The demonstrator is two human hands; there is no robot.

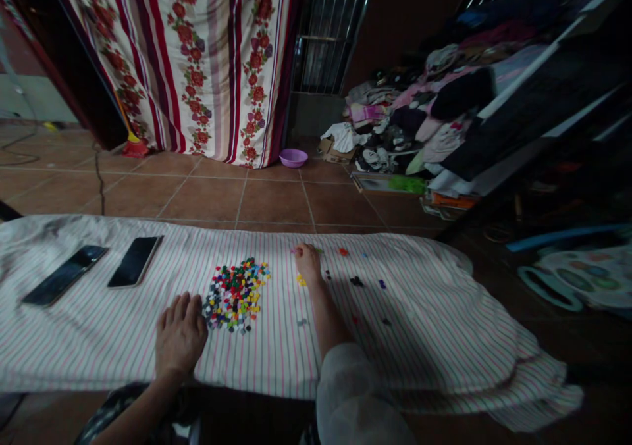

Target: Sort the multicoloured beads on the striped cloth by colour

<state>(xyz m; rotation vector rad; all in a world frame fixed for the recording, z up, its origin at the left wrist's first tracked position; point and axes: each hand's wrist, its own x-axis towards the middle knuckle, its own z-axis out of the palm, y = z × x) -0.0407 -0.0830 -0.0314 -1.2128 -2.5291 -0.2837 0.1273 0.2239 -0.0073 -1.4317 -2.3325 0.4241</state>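
A mixed pile of small coloured block-like pieces (237, 290) lies on the striped cloth (276, 359). My left hand (180, 330) rests palm down at the pile's left edge, fingers stretched out, holding nothing I can see. At the far side of the cloth, my right hand (307, 261) has its fingers drawn together; a bit of pink shows at the fingertips. What they hold, if anything, is too small to make out. Around it are little single-colour groups: yellow pieces (301, 280), orange pieces (342, 251), black pieces (356, 281), blue pieces (382, 284) and grey pieces (303, 322).
Two dark-screened phones, one black (65, 275) and one pale-edged (134, 262), lie on the cloth's left side. Beyond it, a purple basin (293, 158) stands on the tiled floor beside a floral curtain (192, 63). Heaped clothes (409, 112) fill the back right.
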